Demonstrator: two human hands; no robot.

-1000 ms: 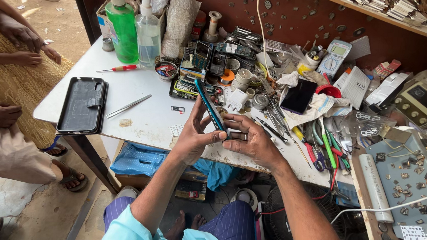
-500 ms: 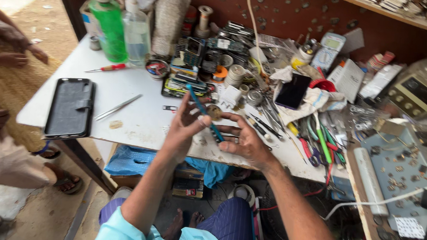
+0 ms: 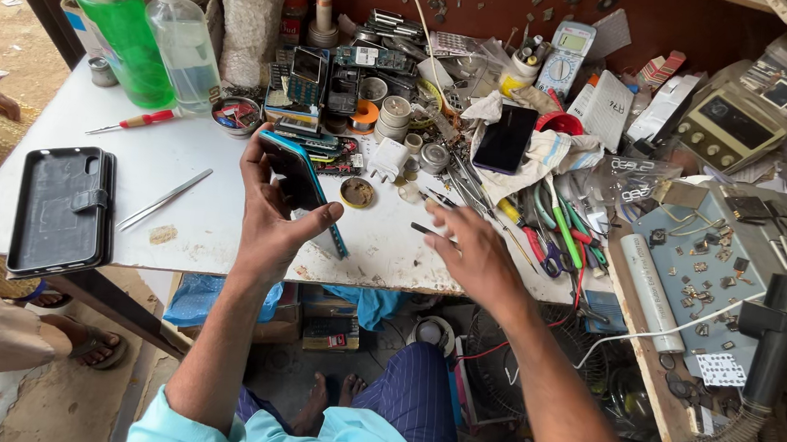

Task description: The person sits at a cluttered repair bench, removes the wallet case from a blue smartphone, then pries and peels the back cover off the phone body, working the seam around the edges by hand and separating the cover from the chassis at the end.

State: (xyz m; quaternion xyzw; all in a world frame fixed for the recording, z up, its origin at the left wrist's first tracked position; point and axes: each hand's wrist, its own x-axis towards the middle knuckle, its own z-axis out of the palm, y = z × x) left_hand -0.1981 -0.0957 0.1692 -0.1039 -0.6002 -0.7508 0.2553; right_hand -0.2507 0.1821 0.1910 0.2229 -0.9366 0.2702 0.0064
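Note:
My left hand (image 3: 276, 214) grips a smartphone with a teal edge (image 3: 298, 181), held tilted above the front of the white worktable (image 3: 186, 181). My right hand (image 3: 471, 258) hovers to the right of it, fingers apart, over the table edge; a thin dark tool (image 3: 429, 230) lies at its fingertips, and whether the fingers pinch it is unclear. Metal tweezers (image 3: 163, 200) lie on the table left of my left hand.
A black wallet phone case (image 3: 59, 210) lies at the left end. Green (image 3: 124, 36) and clear (image 3: 186, 44) bottles stand at the back left. A dark phone (image 3: 505, 138) rests on a cloth amid parts and tools. Another person's foot (image 3: 76, 343) is left of the table.
My hands have come apart: the left hand lifted the phone and turned it up, the right hand let go and moved right. The camera moved closer to the table.

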